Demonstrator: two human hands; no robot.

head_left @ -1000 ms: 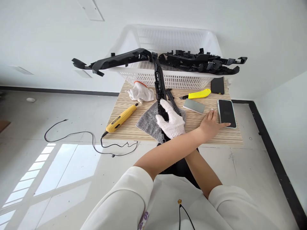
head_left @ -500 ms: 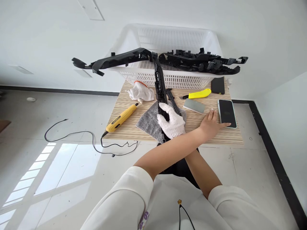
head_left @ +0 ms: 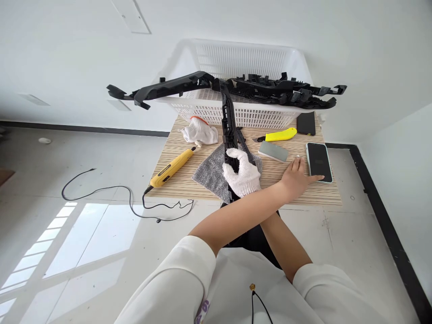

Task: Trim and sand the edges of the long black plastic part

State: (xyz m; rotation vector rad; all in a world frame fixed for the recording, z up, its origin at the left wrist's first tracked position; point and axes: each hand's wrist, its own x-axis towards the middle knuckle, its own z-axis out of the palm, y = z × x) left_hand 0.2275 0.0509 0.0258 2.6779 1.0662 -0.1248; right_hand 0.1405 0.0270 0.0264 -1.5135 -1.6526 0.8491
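My forearms cross, the left over the right. My left hand [head_left: 294, 181], bare, lies palm down with fingers spread on the wooden table; its thumb touches the screen of a pale-cased phone [head_left: 319, 163]. My right hand [head_left: 242, 173], in a white knitted glove, is closed around a long black plastic part [head_left: 228, 118]. This part runs from the near table edge up to the basket rim, over a grey cloth [head_left: 212, 174] and beside a black caliper [head_left: 245, 145]. A grey flat block [head_left: 273, 151] rests above my left hand.
A white basket [head_left: 270, 116] at the back carries several black parts [head_left: 280, 92], one [head_left: 175, 85] jutting left. On the table [head_left: 202, 191] are a yellow corded tool [head_left: 172, 168], a white glove [head_left: 200, 131], a yellow knife [head_left: 281, 135] and a black flat object [head_left: 306, 123].
The view has shifted slightly, so the basket and table items sit a little lower. The held black part's upper end appears slightly further right. Both hands keep their poses.
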